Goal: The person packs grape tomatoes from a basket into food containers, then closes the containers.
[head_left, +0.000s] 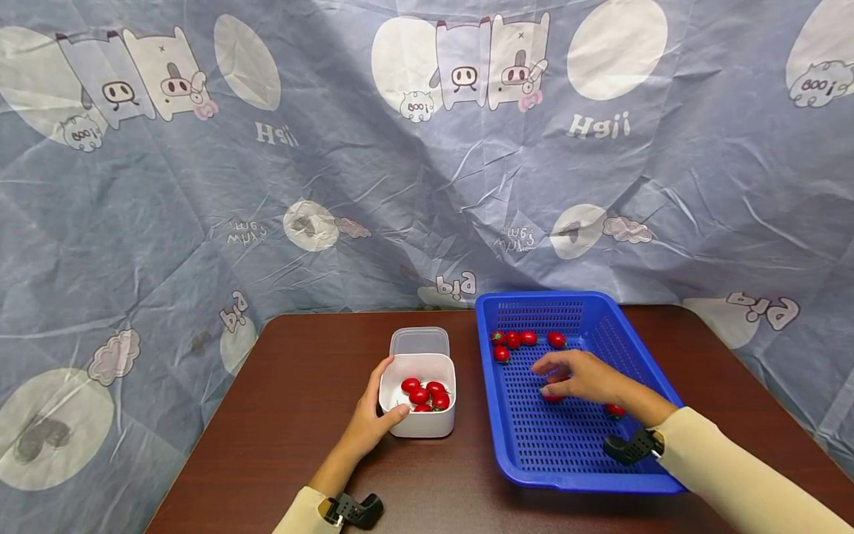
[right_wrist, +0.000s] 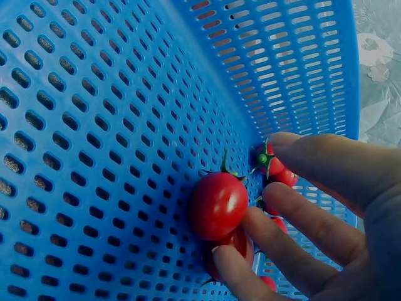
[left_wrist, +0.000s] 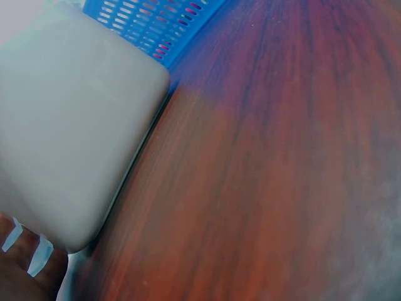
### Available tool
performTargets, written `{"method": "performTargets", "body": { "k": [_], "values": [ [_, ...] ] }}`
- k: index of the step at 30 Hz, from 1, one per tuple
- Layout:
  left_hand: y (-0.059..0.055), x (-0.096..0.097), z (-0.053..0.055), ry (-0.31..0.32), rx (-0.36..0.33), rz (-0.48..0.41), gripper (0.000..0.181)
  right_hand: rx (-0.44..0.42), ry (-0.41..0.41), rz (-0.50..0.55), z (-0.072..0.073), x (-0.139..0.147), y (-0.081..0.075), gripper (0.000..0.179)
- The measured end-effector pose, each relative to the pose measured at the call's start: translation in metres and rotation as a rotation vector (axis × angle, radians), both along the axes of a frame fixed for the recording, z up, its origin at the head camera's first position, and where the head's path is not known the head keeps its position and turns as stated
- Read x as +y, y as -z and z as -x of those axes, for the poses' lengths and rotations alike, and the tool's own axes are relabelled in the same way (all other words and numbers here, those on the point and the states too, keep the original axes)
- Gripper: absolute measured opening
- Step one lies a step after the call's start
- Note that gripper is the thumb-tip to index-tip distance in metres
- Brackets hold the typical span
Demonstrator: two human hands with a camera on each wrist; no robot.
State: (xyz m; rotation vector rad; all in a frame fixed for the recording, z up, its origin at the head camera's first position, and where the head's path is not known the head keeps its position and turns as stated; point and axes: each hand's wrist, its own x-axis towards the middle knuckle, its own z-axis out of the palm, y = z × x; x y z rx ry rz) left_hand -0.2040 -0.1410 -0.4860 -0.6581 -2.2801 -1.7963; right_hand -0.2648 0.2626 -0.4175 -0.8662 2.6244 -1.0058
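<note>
My left hand point(head_left: 371, 417) holds the left side of a small white plastic box point(head_left: 427, 424), its thumb over the near rim. Several red cherry tomatoes point(head_left: 419, 396) lie inside. In the left wrist view the box wall point(left_wrist: 81, 125) fills the upper left. My right hand point(head_left: 587, 377) is low inside a blue perforated basket point(head_left: 490, 386), thumb and fingers spread apart. In the right wrist view its fingertips are right at two cherry tomatoes; the nearer tomato point(right_wrist: 218, 205) has a green stem, and the tomato behind it point(right_wrist: 241, 244) is partly hidden by the fingers.
More cherry tomatoes point(head_left: 528, 338) lie toward the basket's far left corner, and another tomato point(head_left: 614, 410) is near the right forearm. A translucent lid point(head_left: 419, 340) sits behind the box. The brown table point(head_left: 307, 378) ends at a patterned cloth backdrop point(head_left: 373, 170).
</note>
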Motion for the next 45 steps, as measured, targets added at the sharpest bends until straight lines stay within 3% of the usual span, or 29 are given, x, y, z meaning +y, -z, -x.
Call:
{"method": "performTargets", "body": {
  "k": [2,17,45],
  "values": [
    [-0.004,0.001,-0.003,0.002,-0.003,0.002,0.082,-0.005,0.002,-0.010,0.001,0.000,0.001,0.030],
    [-0.005,0.001,-0.003,-0.002,-0.009,-0.003,0.083,-0.068,-0.053,-0.045,0.003,0.002,0.011,0.025],
    [-0.005,0.000,-0.004,0.000,0.000,0.015,0.082,-0.008,-0.067,-0.108,0.003,0.000,0.015,0.022]
  ]
}}
